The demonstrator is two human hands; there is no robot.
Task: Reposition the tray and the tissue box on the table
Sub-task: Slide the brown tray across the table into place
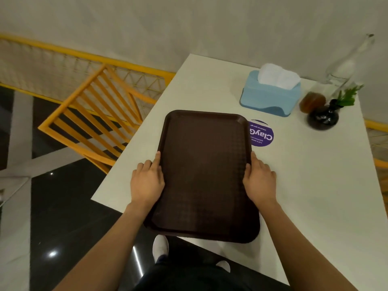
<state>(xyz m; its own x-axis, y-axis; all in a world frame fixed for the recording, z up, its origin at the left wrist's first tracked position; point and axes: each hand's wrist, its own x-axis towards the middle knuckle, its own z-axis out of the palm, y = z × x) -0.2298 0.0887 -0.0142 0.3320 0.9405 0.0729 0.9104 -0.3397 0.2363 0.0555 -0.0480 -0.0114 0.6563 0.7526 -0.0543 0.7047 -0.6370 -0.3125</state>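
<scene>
tray: the dark brown tray (204, 173) lies lengthwise on the white bench (315, 185), its near end hanging past the bench's front edge, its far right corner covering part of a purple round sticker (262, 134).
left hand: the left hand (147, 183) grasps the tray's left long rim, fingers (157, 159) laid along the edge.
right hand: the right hand (260, 181) grasps the right long rim the same way; both hands sit near the middle of the tray.
tissue box: the blue tissue box (270, 95) stands beyond the tray toward the far right, apart from it, untouched.
neighbours: a small dark vase with a green sprig (324, 116), an amber-filled jar (311, 103) and a clear glass bottle (346, 66) crowd just right of the box.
risk: pushed forward, the tray could likely shove the box into the glassware and topple it.
risk: let go now, the overhanging end might tip off the bench.
</scene>
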